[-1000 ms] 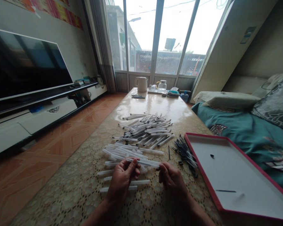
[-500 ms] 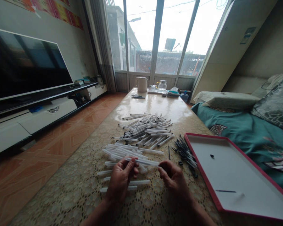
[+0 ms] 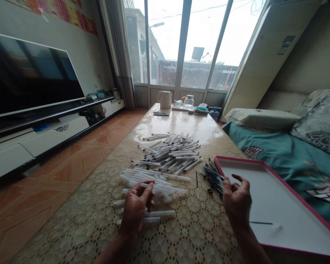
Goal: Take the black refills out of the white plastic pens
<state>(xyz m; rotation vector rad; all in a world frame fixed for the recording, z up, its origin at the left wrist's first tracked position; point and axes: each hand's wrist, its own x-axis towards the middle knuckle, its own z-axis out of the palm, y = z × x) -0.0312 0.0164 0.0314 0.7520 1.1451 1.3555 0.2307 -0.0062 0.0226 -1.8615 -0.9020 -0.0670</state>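
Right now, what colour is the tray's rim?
Pinkish red: the tray's rim shows best in the head view.

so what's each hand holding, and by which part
The left hand appears to hold a slim, translucent white plastic tube near its left end. The right hand is at the thin, dark pen refills; whether its grip has one cannot be told.

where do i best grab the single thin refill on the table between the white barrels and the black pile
Probably around the middle, pinched across its width from above: the refill is thin, lies flat pointing away from you, and sits apart from the white barrels and black pile.
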